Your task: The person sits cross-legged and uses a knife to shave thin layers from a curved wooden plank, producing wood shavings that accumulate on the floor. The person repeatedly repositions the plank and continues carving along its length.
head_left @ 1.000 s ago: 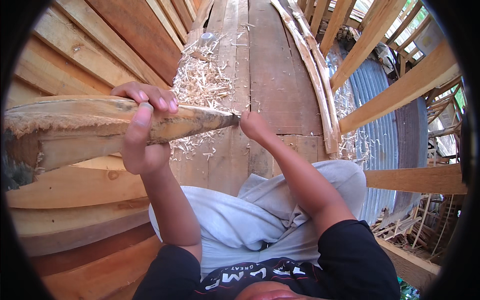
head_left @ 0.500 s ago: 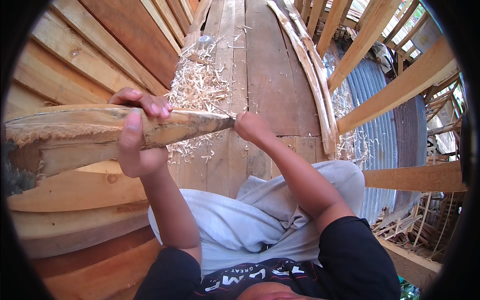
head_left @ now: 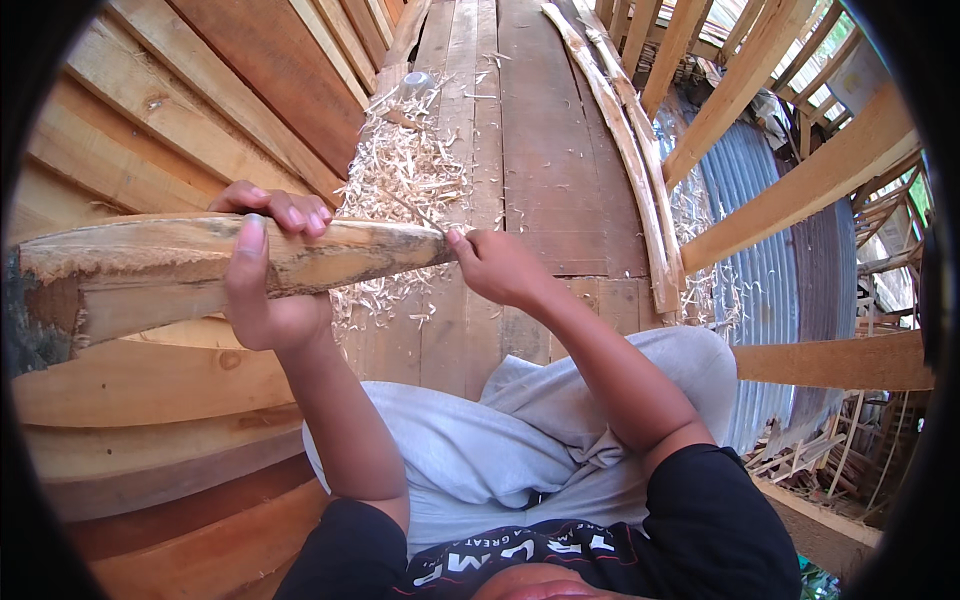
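A long piece of wood (head_left: 170,265), rough and dark at its left end and tapering to the right, lies across in front of me. My left hand (head_left: 275,265) wraps round its middle, thumb on the near side and fingers over the far edge. At the tapered tip, my right hand (head_left: 490,262) is closed round a knife (head_left: 412,211); its handle is hidden in the fist. The thin blade points up and left, beside the far edge of the tip. Curled wood shavings (head_left: 400,165) are heaped on the floor beyond.
Planks (head_left: 160,380) line the left side. On the plank floor (head_left: 545,150), two long pale poles (head_left: 625,150) lie at right, beside slanted wooden posts (head_left: 800,190) and corrugated metal sheets (head_left: 755,260). A small clear cup (head_left: 417,83) stands among the shavings. My legs (head_left: 460,430) are folded close below.
The right hand has moved a little left along the wood's tip, and more of the knife blade shows. The left hand still grips the wood, which has shifted slightly left.
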Available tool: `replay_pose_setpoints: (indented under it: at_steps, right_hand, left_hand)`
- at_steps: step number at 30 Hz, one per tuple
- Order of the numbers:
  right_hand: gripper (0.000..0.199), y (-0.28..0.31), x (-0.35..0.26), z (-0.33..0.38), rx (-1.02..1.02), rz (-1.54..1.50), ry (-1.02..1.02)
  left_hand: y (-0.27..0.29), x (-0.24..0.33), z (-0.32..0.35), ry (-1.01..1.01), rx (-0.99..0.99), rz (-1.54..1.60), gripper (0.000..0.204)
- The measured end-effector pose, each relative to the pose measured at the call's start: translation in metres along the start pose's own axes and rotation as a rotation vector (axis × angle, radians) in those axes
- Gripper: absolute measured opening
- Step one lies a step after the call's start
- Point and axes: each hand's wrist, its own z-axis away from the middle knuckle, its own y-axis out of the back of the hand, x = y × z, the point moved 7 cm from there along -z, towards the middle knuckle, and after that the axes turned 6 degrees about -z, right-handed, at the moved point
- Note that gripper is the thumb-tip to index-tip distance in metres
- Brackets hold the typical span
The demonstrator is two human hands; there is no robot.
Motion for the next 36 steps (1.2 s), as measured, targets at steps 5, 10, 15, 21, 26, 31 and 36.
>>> replay_pose_setpoints:
  at_steps: [5,10,15,21,26,31,36]
  right_hand:
    - [0.057,-0.017,0.078,-0.018,0.073,-0.109,-0.24]
    - [0.057,-0.012,0.037,-0.015,0.0,0.118,-0.142]
    - [0.056,-0.012,0.093,-0.031,-0.005,0.166,-0.23]
    - [0.049,0.02,0.048,-0.02,-0.002,0.435,-0.208]
    - [0.044,0.036,0.073,-0.025,0.075,0.401,-0.264]
    - [0.044,0.015,0.103,-0.042,0.103,0.043,-0.168]
    - [0.045,0.004,0.117,-0.037,0.201,-0.02,-0.312]
  left_hand:
    - [0.0,-0.005,-0.003,0.013,0.013,0.006,0.029]
    - [0.012,0.0,-0.005,-0.008,0.001,0.056,0.03]
    - [0.008,-0.003,-0.004,0.022,0.014,0.053,0.03]
    - [0.001,0.002,-0.001,-0.002,-0.082,0.044,0.031]
    - [-0.013,0.002,0.003,-0.021,-0.205,0.073,0.033]
    - [-0.02,0.002,0.004,-0.033,-0.219,0.059,0.036]
    - [-0.021,0.002,0.005,-0.033,-0.204,0.068,0.038]
